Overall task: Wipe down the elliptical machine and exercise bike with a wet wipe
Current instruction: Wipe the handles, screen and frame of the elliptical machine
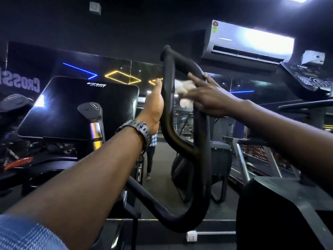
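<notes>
A black looped handlebar [187,147] of the elliptical machine rises in the middle of the view. My left hand [155,107], with a black watch on the wrist, grips the loop's left tube near the top. My right hand [207,98] reaches in from the right and presses a white wet wipe [182,91] against the upper right part of the loop, fingers wrapped partly round the tube. The wipe is blurred and mostly covered by my fingers.
The machine's dark console screen [77,109] and a second handle grip [91,109] stand at the left. A mirror wall lies ahead, an air conditioner [248,42] hangs at upper right, and another machine's black body [281,210] fills the lower right.
</notes>
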`<move>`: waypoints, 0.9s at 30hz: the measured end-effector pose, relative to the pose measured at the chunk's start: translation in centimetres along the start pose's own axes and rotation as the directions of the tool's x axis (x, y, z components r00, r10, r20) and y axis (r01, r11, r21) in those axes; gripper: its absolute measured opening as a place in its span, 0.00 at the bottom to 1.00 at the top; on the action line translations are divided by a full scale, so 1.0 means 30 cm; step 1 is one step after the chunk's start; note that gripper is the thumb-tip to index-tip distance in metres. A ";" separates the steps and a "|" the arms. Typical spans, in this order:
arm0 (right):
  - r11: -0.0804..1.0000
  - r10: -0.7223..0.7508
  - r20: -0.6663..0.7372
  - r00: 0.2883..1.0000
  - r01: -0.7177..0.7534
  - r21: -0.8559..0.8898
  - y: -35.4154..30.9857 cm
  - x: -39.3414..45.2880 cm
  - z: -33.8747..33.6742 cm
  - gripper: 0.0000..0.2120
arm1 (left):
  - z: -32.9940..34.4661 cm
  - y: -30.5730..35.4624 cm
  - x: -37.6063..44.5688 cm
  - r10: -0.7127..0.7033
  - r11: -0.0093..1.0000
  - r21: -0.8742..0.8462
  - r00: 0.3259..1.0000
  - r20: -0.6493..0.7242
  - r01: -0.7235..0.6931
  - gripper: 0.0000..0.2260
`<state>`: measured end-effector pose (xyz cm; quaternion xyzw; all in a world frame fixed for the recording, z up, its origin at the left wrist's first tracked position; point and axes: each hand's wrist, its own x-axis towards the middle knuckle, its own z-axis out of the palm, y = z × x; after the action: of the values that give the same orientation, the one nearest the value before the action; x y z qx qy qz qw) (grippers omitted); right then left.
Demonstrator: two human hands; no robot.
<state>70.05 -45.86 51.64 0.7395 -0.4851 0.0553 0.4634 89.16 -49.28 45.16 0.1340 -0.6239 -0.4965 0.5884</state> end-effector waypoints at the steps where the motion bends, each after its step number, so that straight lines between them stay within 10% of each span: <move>1: 0.996 -0.084 0.061 0.995 0.085 -0.020 -0.015 -0.041 -0.002 0.25 | -0.006 0.002 -0.006 -0.005 1.000 0.009 1.000 0.013 0.005 0.25; 4: 0.958 -0.205 0.126 0.971 0.225 -0.179 0.003 -0.057 -0.038 0.26 | -0.023 -0.003 -0.009 -0.004 1.000 0.012 0.999 0.038 0.004 0.24; 7: 0.943 -0.021 0.044 0.999 0.035 -0.331 0.049 0.050 -0.081 0.28 | -0.019 0.001 -0.012 0.011 1.000 0.002 0.999 0.039 -0.011 0.26; 14: 0.972 -0.109 0.210 0.972 0.148 -0.181 -0.214 -0.158 -0.009 0.27 | -0.008 -0.018 -0.042 0.013 1.000 0.004 1.000 0.011 -0.013 0.24; 17: 0.999 0.029 0.083 0.996 -0.025 -0.042 -0.357 -0.254 0.023 0.21 | -0.008 -0.029 -0.070 0.001 1.000 -0.009 1.000 0.002 -0.001 0.22; 20: 0.966 0.260 0.009 0.966 -0.260 -0.001 -0.507 -0.267 0.007 0.35 | -0.015 -0.037 -0.095 -0.002 0.999 -0.034 1.000 -0.005 0.002 0.21; 24: 0.824 0.515 -0.057 0.855 -0.476 0.308 -0.584 -0.170 -0.034 0.31 | -0.008 -0.033 -0.111 -0.013 0.997 -0.070 1.000 -0.002 0.013 0.21; 27: 0.475 0.709 0.029 0.704 -0.508 0.718 -0.532 -0.039 -0.055 0.27 | -0.020 -0.031 -0.111 -0.033 0.996 -0.083 0.999 0.004 0.033 0.25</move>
<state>82.32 -42.26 41.87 0.6145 -0.5927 0.4923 0.1695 90.19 -47.50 42.33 0.1191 -0.6010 -0.5321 0.5844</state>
